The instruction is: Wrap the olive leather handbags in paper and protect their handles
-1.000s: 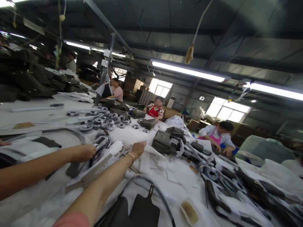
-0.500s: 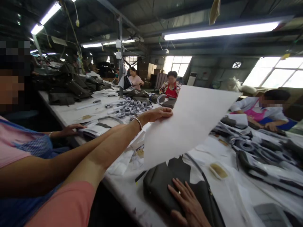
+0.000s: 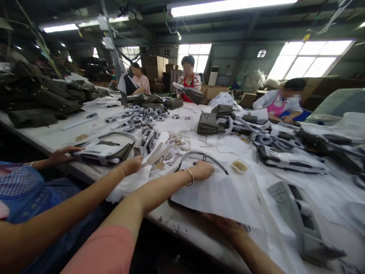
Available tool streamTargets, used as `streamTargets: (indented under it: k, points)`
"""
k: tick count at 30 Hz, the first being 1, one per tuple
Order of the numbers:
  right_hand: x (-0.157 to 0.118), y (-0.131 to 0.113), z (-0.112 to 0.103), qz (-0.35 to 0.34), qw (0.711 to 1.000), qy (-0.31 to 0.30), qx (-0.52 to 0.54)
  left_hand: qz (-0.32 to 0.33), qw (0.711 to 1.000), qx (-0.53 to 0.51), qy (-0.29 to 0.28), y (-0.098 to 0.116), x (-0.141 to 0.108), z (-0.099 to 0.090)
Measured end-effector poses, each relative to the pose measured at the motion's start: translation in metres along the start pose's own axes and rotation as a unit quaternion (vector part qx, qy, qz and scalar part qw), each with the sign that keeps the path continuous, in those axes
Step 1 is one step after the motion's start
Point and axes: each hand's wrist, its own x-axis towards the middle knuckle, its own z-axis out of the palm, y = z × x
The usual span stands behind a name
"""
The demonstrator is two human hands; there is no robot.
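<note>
A large white paper sheet [image 3: 228, 196] lies over a dark bag near the table's front edge. The bag's curved strap [image 3: 220, 163] shows beyond the sheet; most of its body is covered. My left hand [image 3: 203, 170], with a bracelet at the wrist, is closed at the sheet's far edge, beside the strap. Partly under the sheet's near edge is my right hand [image 3: 228, 227]; its fingers are hidden, so their hold is unclear.
A co-worker's hands [image 3: 131, 166] are at my left, by a plastic-wrapped bag [image 3: 111, 146]. Scraps [image 3: 168, 152], a small yellowish pad [image 3: 239, 166] and a grey tape dispenser [image 3: 299, 220] lie around. Grey rolls [image 3: 139, 116] and wrapped straps [image 3: 270, 140] sit farther back.
My left hand has lowered the sheet from the air onto the bag. My right hand, earlier spread flat on the bag, is now partly beneath the sheet. The view has turned right.
</note>
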Motion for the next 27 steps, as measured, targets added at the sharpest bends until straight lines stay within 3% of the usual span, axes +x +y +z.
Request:
streamTargets:
  k: [4, 6, 11, 18, 23, 27]
  points:
    - [-0.002, -0.004, 0.011, -0.062, 0.996, -0.035, -0.056, -0.031, 0.998, 0.052, 0.025, -0.006, -0.003, 0.028]
    - [-0.002, -0.005, 0.014, -0.089, 0.992, -0.011, -0.087, -0.009, 0.996, 0.072, 0.043, -0.011, -0.006, 0.033]
    - [0.002, -0.006, 0.013, -0.123, 0.986, 0.089, -0.076, 0.106, 0.986, 0.116, 0.061, -0.022, 0.000, 0.033]
    - [0.005, -0.013, 0.006, -0.152, 0.982, 0.084, -0.074, 0.176, 0.972, 0.138, 0.072, -0.022, 0.018, 0.037]
    - [0.004, -0.013, 0.007, -0.156, 0.980, 0.089, -0.087, 0.150, 0.978, 0.116, 0.087, -0.018, 0.011, 0.018]
    - [0.000, -0.010, 0.010, -0.141, 0.982, 0.084, -0.096, 0.146, 0.985, 0.073, 0.050, -0.014, -0.036, -0.004]
